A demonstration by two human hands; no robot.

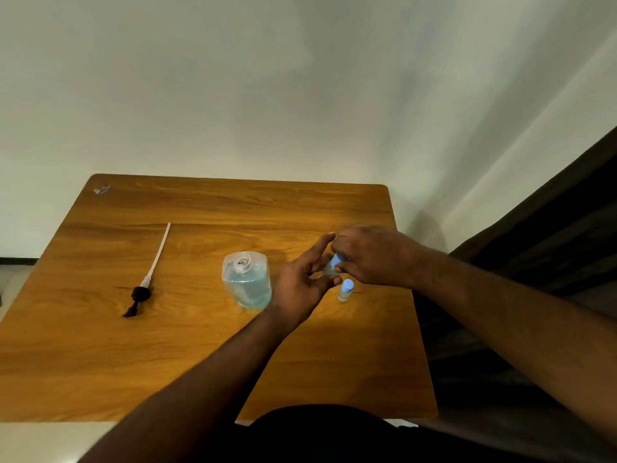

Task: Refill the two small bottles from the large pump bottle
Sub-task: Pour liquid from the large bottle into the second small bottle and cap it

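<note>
Blue-capped small clear bottle (334, 264) held in both hands, just right of the large clear pump bottle of blue liquid (247, 279).

Left hand (302, 284) curls round its body; right hand (367, 257) pinches the blue cap. Second small blue-capped bottle (345, 290) stands capped, right of the large bottle. Black pump head with white tube (148, 280) lies well left of it on the wooden table (100, 362); neck open. Judged: refilling is late or finishing; fill levels unclear.
</note>
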